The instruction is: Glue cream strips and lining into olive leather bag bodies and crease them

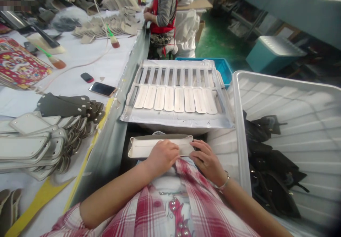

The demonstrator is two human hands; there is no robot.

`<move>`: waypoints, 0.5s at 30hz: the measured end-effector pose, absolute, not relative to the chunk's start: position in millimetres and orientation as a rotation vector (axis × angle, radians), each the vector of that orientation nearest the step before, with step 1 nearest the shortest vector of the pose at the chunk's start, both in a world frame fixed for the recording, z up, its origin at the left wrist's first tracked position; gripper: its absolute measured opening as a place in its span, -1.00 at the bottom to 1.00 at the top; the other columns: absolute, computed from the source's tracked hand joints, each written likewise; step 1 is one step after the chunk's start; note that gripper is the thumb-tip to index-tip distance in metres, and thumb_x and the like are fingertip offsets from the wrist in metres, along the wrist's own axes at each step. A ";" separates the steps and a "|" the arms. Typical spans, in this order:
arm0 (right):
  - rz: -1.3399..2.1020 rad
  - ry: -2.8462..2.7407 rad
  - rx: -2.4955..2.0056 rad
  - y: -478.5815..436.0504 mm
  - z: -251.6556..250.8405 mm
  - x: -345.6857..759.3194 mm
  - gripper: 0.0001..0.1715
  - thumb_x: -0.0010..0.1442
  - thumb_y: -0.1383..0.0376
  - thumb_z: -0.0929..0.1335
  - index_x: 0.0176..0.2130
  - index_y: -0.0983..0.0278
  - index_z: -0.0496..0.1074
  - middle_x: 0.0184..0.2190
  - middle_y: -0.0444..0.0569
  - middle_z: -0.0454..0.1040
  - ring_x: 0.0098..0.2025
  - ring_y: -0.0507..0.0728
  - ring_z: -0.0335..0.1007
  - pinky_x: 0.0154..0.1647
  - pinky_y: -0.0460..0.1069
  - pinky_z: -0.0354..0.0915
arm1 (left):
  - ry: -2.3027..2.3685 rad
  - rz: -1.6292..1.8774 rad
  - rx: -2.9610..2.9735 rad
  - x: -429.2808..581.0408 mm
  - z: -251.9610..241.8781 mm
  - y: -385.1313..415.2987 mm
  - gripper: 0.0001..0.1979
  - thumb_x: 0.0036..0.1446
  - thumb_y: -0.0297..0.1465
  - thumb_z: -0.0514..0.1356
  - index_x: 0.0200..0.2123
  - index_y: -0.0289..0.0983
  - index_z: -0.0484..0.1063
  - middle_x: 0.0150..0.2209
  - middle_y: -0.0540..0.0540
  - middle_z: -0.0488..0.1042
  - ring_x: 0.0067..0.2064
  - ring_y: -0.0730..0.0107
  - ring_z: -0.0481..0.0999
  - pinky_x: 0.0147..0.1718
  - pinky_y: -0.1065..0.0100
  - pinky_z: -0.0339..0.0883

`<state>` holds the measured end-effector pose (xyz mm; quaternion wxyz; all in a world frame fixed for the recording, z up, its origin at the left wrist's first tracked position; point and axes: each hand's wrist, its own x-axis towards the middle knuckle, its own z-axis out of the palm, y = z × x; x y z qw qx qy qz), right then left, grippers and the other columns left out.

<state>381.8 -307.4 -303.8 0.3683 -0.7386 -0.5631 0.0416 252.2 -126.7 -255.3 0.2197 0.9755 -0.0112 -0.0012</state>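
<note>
A long cream bag piece (144, 149) with folded-up ends and a thin line along its inside lies across my lap. My left hand (164, 154) is closed on its middle, fingers curled over the near edge; the fingertips are partly hidden. At its right end, my right hand (206, 158) holds the corner between bent fingers and thumb. Just beyond stands a slotted rack (170, 118) covered in pale tape. A row of cream strips (179, 100) with rounded ends lies on it, each with a line down its middle.
To the left, the table (106, 70) bears stacked light panels (23, 146), dark straps (64, 104), a phone (102, 89) and glue bottles (113, 40). A large white bin (241, 123) on the right holds dark pieces (277, 162). A co-worker (165, 13) in a red apron stands ahead.
</note>
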 end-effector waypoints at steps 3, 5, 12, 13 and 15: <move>0.085 -1.471 -1.923 -308.5 -301.4 382.9 -0.89 0.18 0.34 0.29 -0.31 0.21 0.43 -0.03 0.01 0.38 0.13 0.19 0.16 0.18 0.22 0.08 | -0.005 -0.010 2.728 253.5 -254.6 -130.5 -0.83 0.20 -0.36 0.07 -0.32 -0.24 0.45 -0.12 -0.03 0.47 -0.11 0.28 0.33 -0.17 0.24 0.18; 0.055 -1.464 -1.960 -307.3 -299.7 380.5 -0.89 0.18 0.34 0.28 -0.32 0.20 0.42 -0.03 0.00 0.38 0.13 0.19 0.16 0.19 0.23 0.06 | 0.018 -0.011 2.748 254.8 -254.2 -133.2 -0.84 0.20 -0.37 0.07 -0.32 -0.24 0.44 -0.12 -0.03 0.46 -0.12 0.28 0.33 -0.18 0.23 0.17; -0.045 -1.181 -2.080 -300.3 -303.2 359.1 -0.92 0.17 0.28 0.28 -0.27 0.24 0.31 0.09 0.14 0.23 0.16 0.25 0.10 0.14 0.24 0.09 | 0.167 -0.025 2.800 259.5 -251.0 -141.8 -0.87 0.17 -0.41 0.07 -0.36 -0.25 0.40 -0.14 -0.04 0.43 -0.13 0.26 0.30 -0.20 0.21 0.17; -0.065 -1.071 -2.099 -300.2 -304.6 356.6 -0.82 0.15 0.23 0.30 -0.22 0.25 0.29 0.08 0.18 0.23 0.14 0.26 0.12 0.11 0.23 0.13 | 0.186 -0.028 2.804 260.1 -250.4 -142.3 -0.87 0.17 -0.41 0.06 -0.36 -0.25 0.40 -0.15 -0.03 0.42 -0.14 0.26 0.30 -0.21 0.21 0.18; -0.033 -0.810 -2.183 -300.2 -305.5 353.5 -0.64 0.07 0.10 0.35 -0.20 0.25 0.25 -0.08 0.17 0.33 -0.02 0.26 0.25 -0.05 0.18 0.24 | 0.206 -0.044 2.812 261.2 -249.4 -142.6 -0.87 0.17 -0.39 0.06 -0.37 -0.24 0.39 -0.15 -0.03 0.41 -0.14 0.26 0.30 -0.22 0.21 0.18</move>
